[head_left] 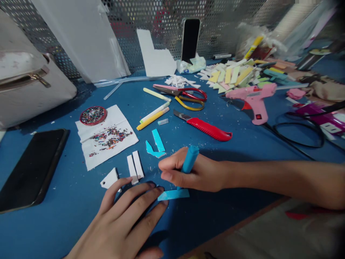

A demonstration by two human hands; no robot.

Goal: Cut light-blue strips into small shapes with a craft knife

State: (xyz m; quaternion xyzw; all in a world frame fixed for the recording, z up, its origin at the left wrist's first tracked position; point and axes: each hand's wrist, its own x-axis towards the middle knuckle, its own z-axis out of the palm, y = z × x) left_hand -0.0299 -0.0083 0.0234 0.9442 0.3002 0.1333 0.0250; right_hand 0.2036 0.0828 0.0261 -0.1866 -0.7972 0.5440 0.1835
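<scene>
My right hand (199,172) grips a blue marker (190,160), held nearly upright with its lower end at a blue strip (175,194) flat on the table. My left hand (126,219) lies palm down with fingers spread, its fingertips at the strip's left end. Just beyond those fingers are two narrow white strips (135,165) and a white angular piece with a small hole (110,179). Farther off lie a straight blue piece (158,140) and a curved blue piece (153,151). The marker's tip is hard to make out.
A red utility knife (208,128), red-handled scissors (192,94) and pale markers (153,118) lie beyond my hands. A pink glue gun (254,99) with its cable sits right, near a pile of cut strips (231,73). Left are a phone (32,169) and a paper with beads (107,138).
</scene>
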